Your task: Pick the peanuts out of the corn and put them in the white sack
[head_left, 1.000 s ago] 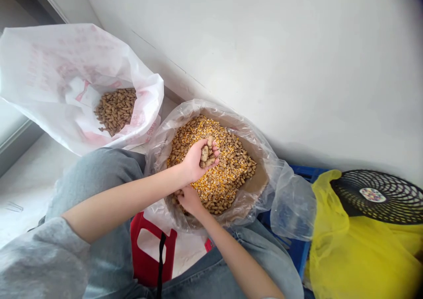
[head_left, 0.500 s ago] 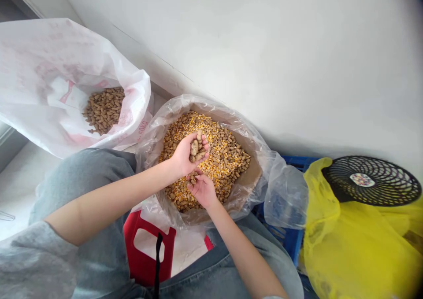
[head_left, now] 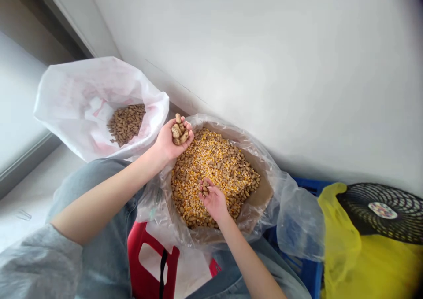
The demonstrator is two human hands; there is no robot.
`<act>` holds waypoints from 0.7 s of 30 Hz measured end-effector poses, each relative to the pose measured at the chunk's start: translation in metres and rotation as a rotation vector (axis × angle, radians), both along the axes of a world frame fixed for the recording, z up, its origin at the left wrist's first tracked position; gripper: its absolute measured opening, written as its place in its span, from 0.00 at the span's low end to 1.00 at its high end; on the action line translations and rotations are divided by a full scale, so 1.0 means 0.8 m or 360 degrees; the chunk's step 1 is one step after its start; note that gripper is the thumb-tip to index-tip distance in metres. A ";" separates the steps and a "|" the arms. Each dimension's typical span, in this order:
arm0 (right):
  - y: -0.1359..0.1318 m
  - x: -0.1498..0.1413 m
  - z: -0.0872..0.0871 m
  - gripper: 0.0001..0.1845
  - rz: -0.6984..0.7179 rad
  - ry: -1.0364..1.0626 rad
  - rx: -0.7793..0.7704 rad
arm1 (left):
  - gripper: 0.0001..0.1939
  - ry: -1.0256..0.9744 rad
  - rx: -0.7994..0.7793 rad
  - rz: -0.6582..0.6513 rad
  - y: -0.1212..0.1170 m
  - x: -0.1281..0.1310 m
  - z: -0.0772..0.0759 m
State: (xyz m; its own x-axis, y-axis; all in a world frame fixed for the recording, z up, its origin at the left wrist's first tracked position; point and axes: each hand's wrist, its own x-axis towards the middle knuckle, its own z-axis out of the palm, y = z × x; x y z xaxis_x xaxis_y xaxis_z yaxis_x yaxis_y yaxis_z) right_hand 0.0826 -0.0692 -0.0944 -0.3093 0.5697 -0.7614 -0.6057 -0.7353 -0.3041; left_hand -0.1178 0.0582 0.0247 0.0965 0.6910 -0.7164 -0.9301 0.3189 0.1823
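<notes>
My left hand (head_left: 173,139) is cupped at the near rim of the lined container, shut on several peanuts in their shells (head_left: 178,131). My right hand (head_left: 214,201) sits low over a mix of yellow corn kernels and peanuts (head_left: 214,175), holding a small pinch of peanuts. That mix fills a container lined with clear plastic (head_left: 264,167). To the left stands an open white woven sack (head_left: 76,101) holding shelled-free, whole peanuts (head_left: 126,123), its rim just beyond my left hand.
A white wall (head_left: 264,70) rises behind the containers. A red plastic stool (head_left: 145,263) stands by my knees, with a blue crate (head_left: 307,268) to the right. A yellow plastic bag (head_left: 343,255) and a round black fan guard (head_left: 383,211) lie further right.
My left hand has moved up and left toward the white sack, still holding peanuts. My right hand has separated from it and dropped lower right over the mix, picking up a few peanuts.
</notes>
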 end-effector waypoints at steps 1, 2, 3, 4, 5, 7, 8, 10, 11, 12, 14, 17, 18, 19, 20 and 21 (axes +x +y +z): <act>0.000 -0.002 0.000 0.14 0.0006 -0.0010 -0.0006 | 0.08 0.0032 0.0007 0.0113 0.006 -0.018 0.003; 0.001 -0.004 0.000 0.14 0.0015 -0.0021 -0.0011 | 0.07 0.0075 0.0002 0.0253 0.011 -0.037 0.005; 0.001 -0.005 0.000 0.14 0.0022 -0.0033 -0.0013 | 0.07 0.0126 -0.0018 0.0416 0.016 -0.056 0.006; 0.002 -0.007 0.001 0.14 0.0030 -0.0044 -0.0014 | 0.08 0.0178 -0.0053 0.0592 0.020 -0.074 0.006; 0.002 -0.008 0.001 0.14 0.0036 -0.0055 -0.0015 | 0.11 0.0221 -0.0096 0.0763 0.022 -0.090 0.004; 0.003 -0.011 0.003 0.15 0.0042 -0.0083 -0.0026 | 0.19 0.0224 -0.0144 0.1010 0.023 -0.111 0.001; 0.003 -0.011 0.003 0.15 0.0044 -0.0102 -0.0030 | 0.22 0.0182 -0.0137 0.1061 0.022 -0.115 0.000; 0.004 -0.012 0.005 0.15 0.0047 -0.0142 -0.0033 | 0.26 0.0047 -0.0091 0.1020 0.019 -0.107 -0.001; 0.005 -0.013 0.006 0.16 0.0045 -0.0158 -0.0025 | 0.25 -0.0015 -0.0070 0.0951 0.017 -0.098 -0.001; 0.005 -0.013 0.007 0.16 0.0044 -0.0169 -0.0016 | 0.24 -0.0057 -0.0054 0.0864 0.015 -0.085 -0.001; 0.006 -0.012 0.009 0.16 0.0040 -0.0185 -0.0001 | 0.19 -0.0054 -0.0044 0.0618 0.009 -0.054 -0.003; 0.010 -0.010 0.015 0.15 0.0018 -0.0203 0.0020 | 0.12 0.0107 -0.0138 0.0068 -0.007 -0.008 -0.015; 0.011 -0.009 0.017 0.15 0.0005 -0.0204 0.0025 | 0.11 0.0185 -0.0194 -0.0104 -0.015 0.005 -0.022; 0.014 -0.007 0.019 0.15 -0.0009 -0.0200 0.0030 | 0.11 0.0265 -0.0255 -0.0249 -0.024 0.018 -0.029; 0.016 -0.006 0.021 0.15 -0.0026 -0.0192 0.0032 | 0.11 0.0344 -0.0313 -0.0368 -0.034 0.029 -0.037; 0.019 -0.004 0.024 0.15 -0.0046 -0.0186 0.0032 | 0.11 0.0419 -0.0358 -0.0463 -0.044 0.039 -0.045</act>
State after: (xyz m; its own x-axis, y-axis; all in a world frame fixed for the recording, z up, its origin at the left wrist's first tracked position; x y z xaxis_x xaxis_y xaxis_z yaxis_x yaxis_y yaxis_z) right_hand 0.0793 -0.0539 -0.0752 -0.2025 0.5926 -0.7796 -0.5863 -0.7110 -0.3882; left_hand -0.0866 0.0234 -0.0114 0.0581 0.4863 -0.8719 -0.7270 0.6191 0.2969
